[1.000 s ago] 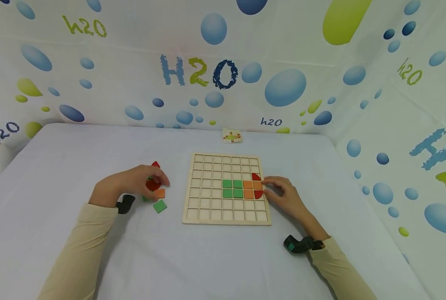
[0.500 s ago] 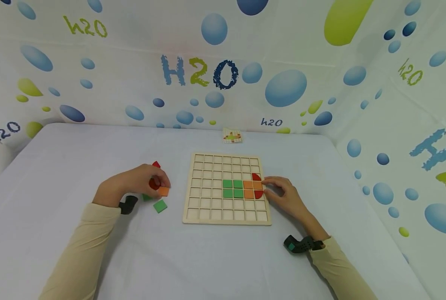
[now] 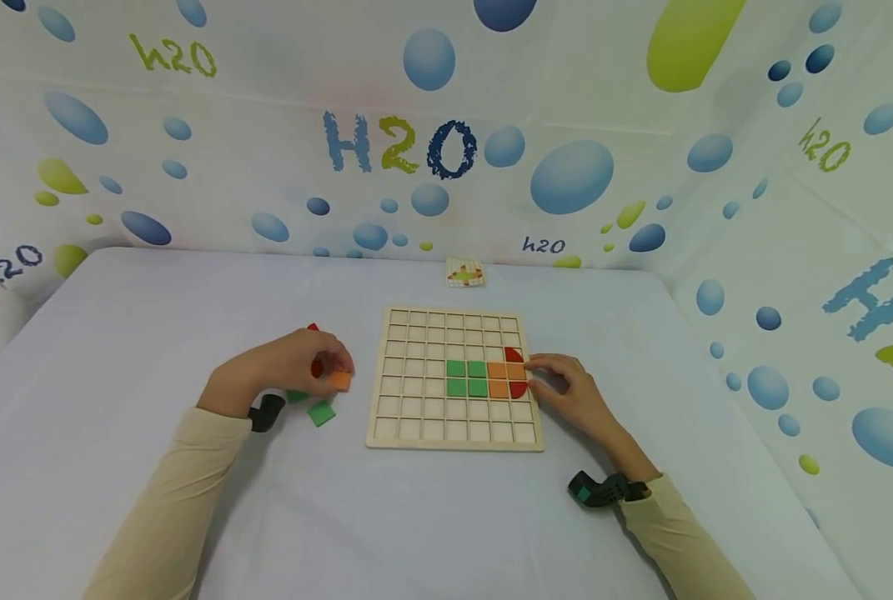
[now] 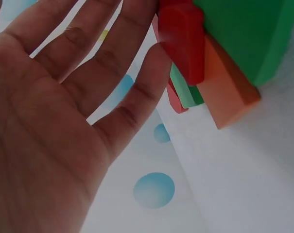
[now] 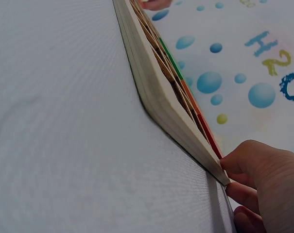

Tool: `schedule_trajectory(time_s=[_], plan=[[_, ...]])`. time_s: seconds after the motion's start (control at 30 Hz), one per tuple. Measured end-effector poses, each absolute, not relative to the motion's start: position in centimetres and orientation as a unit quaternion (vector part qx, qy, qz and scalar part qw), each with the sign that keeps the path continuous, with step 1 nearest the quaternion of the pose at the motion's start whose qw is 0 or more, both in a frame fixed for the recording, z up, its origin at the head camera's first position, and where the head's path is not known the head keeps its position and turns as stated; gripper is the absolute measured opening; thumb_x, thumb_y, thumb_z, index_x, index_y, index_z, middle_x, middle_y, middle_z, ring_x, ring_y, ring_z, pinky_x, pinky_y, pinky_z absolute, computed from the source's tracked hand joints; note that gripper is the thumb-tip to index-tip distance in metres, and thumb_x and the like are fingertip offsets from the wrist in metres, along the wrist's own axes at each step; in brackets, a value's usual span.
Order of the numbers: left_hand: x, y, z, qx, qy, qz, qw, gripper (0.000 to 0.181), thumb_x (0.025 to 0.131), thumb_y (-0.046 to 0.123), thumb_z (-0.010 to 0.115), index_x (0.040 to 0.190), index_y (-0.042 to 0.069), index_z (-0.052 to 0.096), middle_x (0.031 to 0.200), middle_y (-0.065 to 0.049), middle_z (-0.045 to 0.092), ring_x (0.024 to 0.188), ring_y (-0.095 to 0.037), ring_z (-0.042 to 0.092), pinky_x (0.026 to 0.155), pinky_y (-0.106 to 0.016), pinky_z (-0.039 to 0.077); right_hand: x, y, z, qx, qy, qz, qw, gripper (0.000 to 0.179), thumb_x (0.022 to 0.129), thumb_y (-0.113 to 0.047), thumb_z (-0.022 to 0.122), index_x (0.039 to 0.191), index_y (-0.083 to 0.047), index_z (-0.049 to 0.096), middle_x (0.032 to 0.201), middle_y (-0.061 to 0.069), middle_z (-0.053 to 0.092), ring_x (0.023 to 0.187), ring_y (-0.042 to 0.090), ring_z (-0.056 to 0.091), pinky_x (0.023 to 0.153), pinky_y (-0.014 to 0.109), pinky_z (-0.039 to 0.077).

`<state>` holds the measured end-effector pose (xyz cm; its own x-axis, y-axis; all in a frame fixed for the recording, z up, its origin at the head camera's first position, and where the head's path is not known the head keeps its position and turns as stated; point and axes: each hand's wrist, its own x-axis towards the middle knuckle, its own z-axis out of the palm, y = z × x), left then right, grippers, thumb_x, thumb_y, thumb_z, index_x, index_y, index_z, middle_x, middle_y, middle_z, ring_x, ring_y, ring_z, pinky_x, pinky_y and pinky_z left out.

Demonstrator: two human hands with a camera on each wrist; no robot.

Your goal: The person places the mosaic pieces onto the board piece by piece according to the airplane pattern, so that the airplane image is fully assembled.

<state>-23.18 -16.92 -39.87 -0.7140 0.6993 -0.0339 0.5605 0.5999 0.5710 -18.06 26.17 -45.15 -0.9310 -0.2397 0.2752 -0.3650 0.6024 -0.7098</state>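
Observation:
My left hand [image 3: 296, 358] pinches an orange square tile [image 3: 339, 381] at the left of the wooden grid board [image 3: 455, 446]. Around and under that hand lie a green tile [image 3: 322, 412], another green one [image 3: 295, 396] and a red piece [image 3: 316, 367], partly covered by the fingers. In the left wrist view a red block [image 4: 183, 43] overlaps the fingertips, beside an orange piece [image 4: 229, 87] and a green piece [image 4: 249, 34]. My right hand [image 3: 569, 392] touches the board's right edge, thumb and index fingertip set apart along it.
On the board, green tiles [image 3: 465, 378] and orange tiles [image 3: 498, 379] form a block at the right, with a red quarter-round tile [image 3: 514, 355] above and another red one [image 3: 517, 389] below. A small pattern card [image 3: 464, 272] stands behind the board.
My left hand has moved a little to the right with the orange tile between its fingers. The right hand and the board stay in place.

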Motion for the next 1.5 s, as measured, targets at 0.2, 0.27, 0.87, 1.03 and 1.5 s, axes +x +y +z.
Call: schedule_trajectory(time_s=[0.2,0.27,0.87,1.03,1.5], plan=[[-23.1,-16.3,-39.9,0.375,0.875,0.283,0.114,0.031,0.076,0.0,0.071,0.107,0.003,0.069,0.095,-0.002,0.065,0.082,-0.017,0.056,0.073,-0.028,0.049,-18.2,26.2,-45.2,0.172,-0.892,0.411,0.079,0.029,0.09,-0.009,0.068,0.119,-0.004,0.066,0.132,0.016,0.058,0.13,0.035,0.042,0.106,0.054,0.033],[-23.0,-16.1,-40.0,0.378,0.871,0.293,0.118,0.032,0.077,-0.001,0.07,0.109,0.001,0.068,0.097,-0.003,0.065,0.083,-0.017,0.056,0.075,-0.03,0.049,-18.2,26.2,-45.3,0.172,-0.891,0.412,0.078,0.029,0.09,-0.009,0.068,0.119,-0.004,0.066,0.132,0.016,0.058,0.13,0.035,0.042,0.106,0.054,0.034],[-22.3,-14.0,-40.0,0.392,0.863,0.29,0.13,0.029,0.078,0.005,0.074,0.106,0.007,0.07,0.101,0.002,0.064,0.093,-0.015,0.059,0.086,-0.036,0.05,-18.2,26.3,-45.5,0.176,-0.891,0.411,0.079,0.028,0.091,-0.01,0.067,0.119,-0.007,0.067,0.132,0.015,0.058,0.129,0.035,0.042,0.105,0.055,0.034],[-21.9,-13.1,-39.8,0.401,0.864,0.275,0.131,0.029,0.079,0.01,0.076,0.107,0.008,0.069,0.102,0.004,0.063,0.094,-0.013,0.058,0.088,-0.034,0.05,-18.1,26.3,-45.4,0.173,-0.89,0.415,0.077,0.028,0.091,-0.01,0.067,0.119,-0.007,0.067,0.132,0.014,0.058,0.13,0.034,0.042,0.105,0.055,0.033],[-21.1,-11.4,-39.4,0.447,0.851,0.255,0.102,0.026,0.081,0.011,0.075,0.106,0.007,0.07,0.099,0.004,0.063,0.092,-0.012,0.059,0.087,-0.033,0.051,-18.0,26.3,-45.4,0.175,-0.893,0.408,0.078,0.029,0.091,-0.011,0.067,0.12,-0.006,0.066,0.133,0.016,0.058,0.13,0.036,0.042,0.105,0.057,0.033]])
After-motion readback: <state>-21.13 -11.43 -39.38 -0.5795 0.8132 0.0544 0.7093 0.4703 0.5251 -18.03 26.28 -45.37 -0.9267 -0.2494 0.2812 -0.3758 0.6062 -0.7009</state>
